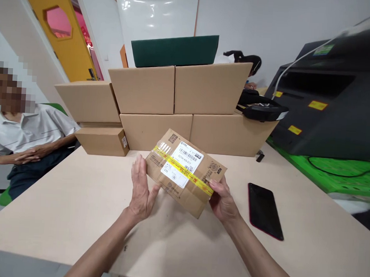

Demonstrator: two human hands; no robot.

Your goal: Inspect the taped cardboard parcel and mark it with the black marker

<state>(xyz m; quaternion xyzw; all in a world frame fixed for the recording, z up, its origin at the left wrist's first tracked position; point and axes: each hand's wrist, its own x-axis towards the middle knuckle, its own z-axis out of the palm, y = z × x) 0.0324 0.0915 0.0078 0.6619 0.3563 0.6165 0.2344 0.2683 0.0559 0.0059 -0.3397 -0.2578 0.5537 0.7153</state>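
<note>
A brown cardboard parcel [187,199] is tilted above the table in front of me. Its top carries a white shipping label [186,158] and a strip of yellow tape [172,162]. My right hand [225,201] grips the parcel's right end, thumb on top and the other fingers mostly hidden beneath. At the left end, my left hand [141,190] is held upright with its fingers stretched out and its thumb apart. It lies against or very close to the parcel's edge; I cannot tell if it touches.
Cardboard boxes [155,132] stand stacked along the table's [83,207] far side, topped by a dark green box [174,51]. A black tablet [265,211] lies to the right. A seated person [44,134] is at the left, and a big dark machine [331,101] stands right.
</note>
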